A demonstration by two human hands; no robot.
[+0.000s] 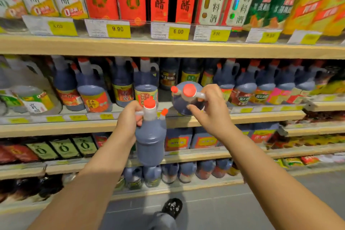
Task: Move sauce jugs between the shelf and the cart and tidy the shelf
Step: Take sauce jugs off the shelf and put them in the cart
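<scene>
Two dark plastic sauce jugs with red caps are held in front of the wooden shelf (168, 48). The upright jug (150, 140) is gripped at its clear neck handle by the left hand (128, 117), below the middle shelf edge. The tilted jug (183, 99), its cap turned toward the camera, is grasped by the right hand (209, 106) at the handle, level with the middle row of shelved jugs (93, 91).

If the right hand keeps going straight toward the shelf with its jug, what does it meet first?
Probably the shelf gap: the right hand tips its jug toward an open spot, with a yellow-labelled jug standing behind. Depth is unclear.
</scene>
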